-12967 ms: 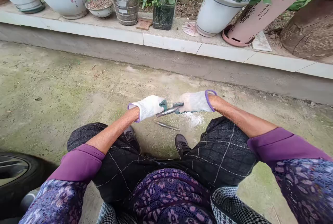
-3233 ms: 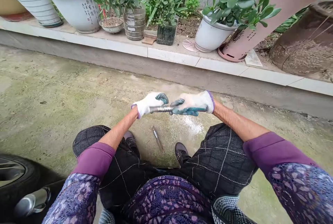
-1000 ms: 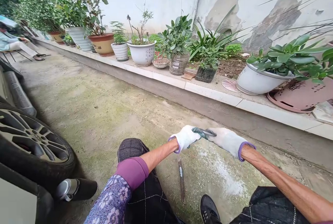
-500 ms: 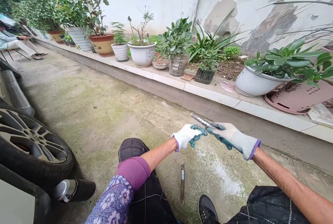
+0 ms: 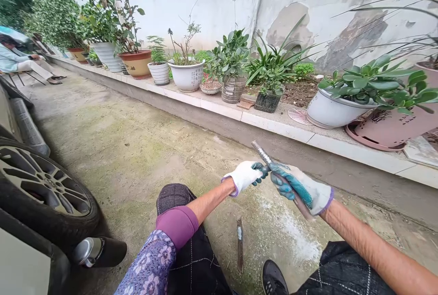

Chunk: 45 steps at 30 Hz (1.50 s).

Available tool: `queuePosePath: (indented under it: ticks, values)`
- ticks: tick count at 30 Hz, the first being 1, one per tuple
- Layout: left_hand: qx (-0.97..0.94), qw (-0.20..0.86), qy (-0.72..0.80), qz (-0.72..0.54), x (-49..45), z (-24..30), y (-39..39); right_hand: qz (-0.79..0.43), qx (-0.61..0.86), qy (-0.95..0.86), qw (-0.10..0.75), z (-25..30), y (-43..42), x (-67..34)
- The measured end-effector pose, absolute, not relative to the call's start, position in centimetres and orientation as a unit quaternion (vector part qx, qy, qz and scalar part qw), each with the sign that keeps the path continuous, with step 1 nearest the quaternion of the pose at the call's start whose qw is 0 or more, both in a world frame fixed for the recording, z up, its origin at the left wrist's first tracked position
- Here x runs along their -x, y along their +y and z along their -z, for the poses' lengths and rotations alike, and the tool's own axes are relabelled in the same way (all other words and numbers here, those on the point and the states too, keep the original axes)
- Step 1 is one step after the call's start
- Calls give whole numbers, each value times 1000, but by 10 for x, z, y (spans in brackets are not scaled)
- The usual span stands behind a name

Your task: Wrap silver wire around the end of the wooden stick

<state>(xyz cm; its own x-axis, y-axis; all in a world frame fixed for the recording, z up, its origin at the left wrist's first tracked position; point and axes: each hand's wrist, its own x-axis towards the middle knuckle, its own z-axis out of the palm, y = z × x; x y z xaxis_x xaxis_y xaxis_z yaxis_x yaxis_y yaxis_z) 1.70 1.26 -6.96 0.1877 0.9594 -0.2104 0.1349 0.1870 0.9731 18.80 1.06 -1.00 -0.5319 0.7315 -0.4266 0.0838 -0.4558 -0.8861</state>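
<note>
My right hand (image 5: 297,185), in a white glove with a teal-coated palm, is closed around a short stick (image 5: 262,152). The stick is grey-brown with whitish scraped marks, and its far end slants up to the left. Its other end comes out below the glove near the wrist. Close beside it, my left hand (image 5: 251,175), gloved alike, has its fingers curled together at the stick. What those fingers pinch is hidden. A second stick (image 5: 240,244) with a pale patch lies on the ground between my feet.
White powder (image 5: 297,238) is scattered on the concrete. A car wheel (image 5: 48,178) and a black flask (image 5: 102,251) are at left. Beyond the hands runs a tiled ledge (image 5: 219,107) with potted plants, including a white pot (image 5: 186,76). A seated person (image 5: 23,60) is far left.
My right hand has turned, showing more of the teal palm, and the stick now tilts more steeply with its lower end visible. My left hand has shifted slightly, its fingers drawn closer together.
</note>
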Motion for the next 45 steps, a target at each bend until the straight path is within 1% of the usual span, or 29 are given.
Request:
queuePosePath:
  ticks: [3, 5, 7, 9, 14, 20, 24, 26, 28, 30, 32, 35, 37, 41, 45]
  values:
    - [-534, 556, 530, -354, -15, 65, 10, -753, 428, -448, 222, 11, 7, -181]
    - [-508, 532, 542, -405, -11, 61, 1, -756, 421, -446, 229, 10, 4, -178]
    - [-468, 479, 577, -468, -5, 55, -11, -758, 413, -452, 225, 8, -1, -178]
    - [-436, 459, 603, -485, -1, 49, -26, -756, 409, -463, 215, 8, -5, -178]
    - [-426, 584, 561, -404, -3, 40, -51, -713, 427, -515, 208, 23, -19, -165]
    - [-355, 650, 497, -453, -8, 42, -45, -660, 419, -584, 219, 41, -22, -145]
    - [-267, 660, 512, -480, 2, 40, -34, -586, 421, -669, 178, 31, -8, -154]
    - [-243, 673, 518, -469, 8, 33, -30, -558, 432, -676, 211, 23, 6, -163]
    - [-270, 689, 508, -442, 12, 21, -28, -556, 438, -646, 286, 18, 21, -169]
    - [-320, 699, 496, -404, 13, 7, -28, -574, 424, -618, 330, 16, 32, -170]
    - [-376, 695, 488, -370, 10, -8, -27, -609, 388, -612, 321, 18, 34, -166]
    - [-440, 673, 494, -332, 7, -27, -23, -663, 331, -614, 270, 16, 25, -157]
    - [-461, 654, 504, -324, 11, -37, -19, -686, 319, -609, 239, 9, 19, -155]
    - [-511, 657, 463, -307, 25, -48, -10, -663, 380, -597, 244, -5, 16, -165]
    - [-555, 633, 478, -249, 30, -50, -5, -680, 368, -585, 247, -3, 16, -177]
